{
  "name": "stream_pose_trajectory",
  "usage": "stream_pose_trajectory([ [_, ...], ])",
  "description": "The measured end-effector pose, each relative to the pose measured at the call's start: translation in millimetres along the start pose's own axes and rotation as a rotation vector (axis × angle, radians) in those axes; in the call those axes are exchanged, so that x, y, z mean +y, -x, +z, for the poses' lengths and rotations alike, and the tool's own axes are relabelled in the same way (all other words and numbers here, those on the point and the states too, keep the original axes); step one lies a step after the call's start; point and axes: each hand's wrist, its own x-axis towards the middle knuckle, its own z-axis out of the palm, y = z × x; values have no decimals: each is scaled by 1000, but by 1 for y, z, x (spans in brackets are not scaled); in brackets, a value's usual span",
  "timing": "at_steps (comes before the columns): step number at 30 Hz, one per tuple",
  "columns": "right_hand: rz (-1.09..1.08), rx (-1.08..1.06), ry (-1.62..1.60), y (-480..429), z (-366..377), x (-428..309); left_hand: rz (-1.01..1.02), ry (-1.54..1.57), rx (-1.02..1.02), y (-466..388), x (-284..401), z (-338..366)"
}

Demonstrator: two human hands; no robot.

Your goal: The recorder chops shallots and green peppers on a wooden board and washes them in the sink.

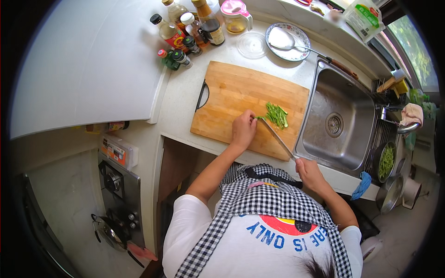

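A wooden cutting board [229, 93] with a black handle lies on the counter before me. My left hand [244, 128] rests near its front edge, the fingertips pinched on a small piece of green vegetable [259, 118]. A kitchen knife [278, 138] is in my right hand [309, 173], which is closed around the handle just past the board's front right corner. The blade slants up and left, its tip end beside my left fingertips at the green piece. Cut green vegetable strips [277, 115] lie in a small pile right of the blade.
A steel sink [333, 146] adjoins the board's right side. Behind the board are a plastic lid [252, 44], a patterned plate [302, 52] holding a spatula, an oil jug [236, 21] and several sauce bottles [170, 34]. A bowl of green vegetables [386, 161] stands right of the sink.
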Motion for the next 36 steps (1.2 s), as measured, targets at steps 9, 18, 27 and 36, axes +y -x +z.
stream_pose_trajectory([
  [9,-20,8,4,-4,-5,2,71,-46,-18,-12,0,-7],
  [18,-76,50,70,-7,0,7,99,-157,-59,-18,2,-8],
  [27,-68,51,34,-12,4,7,64,-208,-107,-25,-1,-5],
  [36,-41,91,12,-21,18,9,-1,-101,-64,-26,-2,-2],
])
